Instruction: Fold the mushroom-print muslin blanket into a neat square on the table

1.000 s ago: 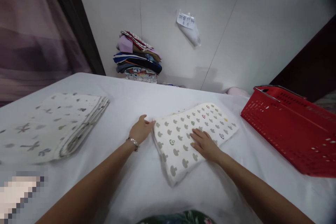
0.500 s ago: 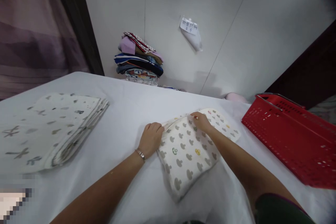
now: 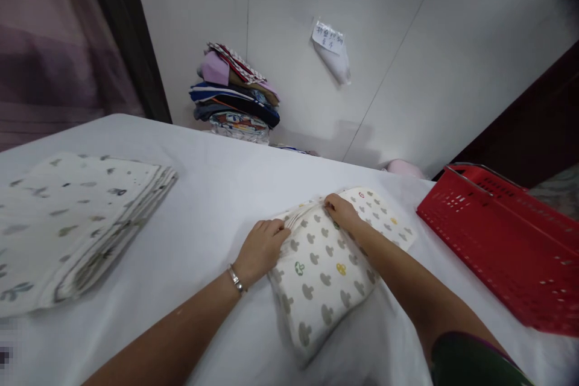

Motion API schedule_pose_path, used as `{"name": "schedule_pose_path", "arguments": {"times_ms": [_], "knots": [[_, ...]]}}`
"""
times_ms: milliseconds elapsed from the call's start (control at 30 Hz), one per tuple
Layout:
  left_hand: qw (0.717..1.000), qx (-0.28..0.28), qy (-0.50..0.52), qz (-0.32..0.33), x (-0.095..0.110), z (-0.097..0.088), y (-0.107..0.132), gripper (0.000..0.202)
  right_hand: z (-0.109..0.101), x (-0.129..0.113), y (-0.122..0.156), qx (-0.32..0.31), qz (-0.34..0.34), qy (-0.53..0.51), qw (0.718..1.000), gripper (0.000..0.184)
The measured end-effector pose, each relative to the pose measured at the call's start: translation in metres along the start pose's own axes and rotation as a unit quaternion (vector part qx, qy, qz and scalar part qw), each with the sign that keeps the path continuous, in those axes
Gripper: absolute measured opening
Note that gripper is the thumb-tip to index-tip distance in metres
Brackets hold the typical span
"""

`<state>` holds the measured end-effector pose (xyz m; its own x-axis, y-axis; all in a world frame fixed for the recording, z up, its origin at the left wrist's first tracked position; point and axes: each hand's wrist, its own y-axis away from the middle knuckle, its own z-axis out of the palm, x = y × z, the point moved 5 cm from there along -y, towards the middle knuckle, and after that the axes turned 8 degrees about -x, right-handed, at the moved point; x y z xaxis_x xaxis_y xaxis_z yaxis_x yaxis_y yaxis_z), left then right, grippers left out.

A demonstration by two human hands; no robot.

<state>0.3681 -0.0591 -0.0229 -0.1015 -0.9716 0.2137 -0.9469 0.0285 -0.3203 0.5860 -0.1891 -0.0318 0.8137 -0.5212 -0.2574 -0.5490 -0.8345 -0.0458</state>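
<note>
A folded white cloth with grey and coloured mushroom prints (image 3: 325, 271) lies on the white table (image 3: 217, 193) in front of me. My left hand (image 3: 262, 247), with a bracelet on the wrist, grips the cloth's left edge with curled fingers. My right hand (image 3: 341, 211) pinches the far edge of the same cloth, where the layers are bunched up.
A stack of folded white patterned cloths (image 3: 76, 217) lies at the left. A red plastic basket (image 3: 506, 235) sits at the right. A pile of coloured folded clothes (image 3: 233, 96) stands against the wall, under a paper note (image 3: 328, 36). Dark curtain at the far left.
My right hand left the top of the cloth and went to its far edge. My left hand closed on the left edge. The cloth has drawn in and bunched slightly.
</note>
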Motion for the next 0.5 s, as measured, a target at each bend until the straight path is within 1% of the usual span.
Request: {"name": "schedule_pose_path", "arguments": {"times_ms": [133, 233, 500], "knots": [[1.000, 0.012, -0.005, 0.014, -0.001, 0.002, 0.001, 0.029, 0.002, 0.004, -0.001, 0.003, -0.008, -0.016, 1.000, 0.022], [1.000, 0.015, -0.009, 0.019, -0.001, 0.001, 0.002, 0.027, 0.004, 0.004, -0.005, -0.013, -0.014, -0.010, 1.000, 0.027], [1.000, 0.015, -0.004, 0.022, 0.000, 0.000, 0.002, 0.028, -0.001, 0.000, -0.012, -0.045, -0.035, 0.005, 0.998, 0.019]]}}
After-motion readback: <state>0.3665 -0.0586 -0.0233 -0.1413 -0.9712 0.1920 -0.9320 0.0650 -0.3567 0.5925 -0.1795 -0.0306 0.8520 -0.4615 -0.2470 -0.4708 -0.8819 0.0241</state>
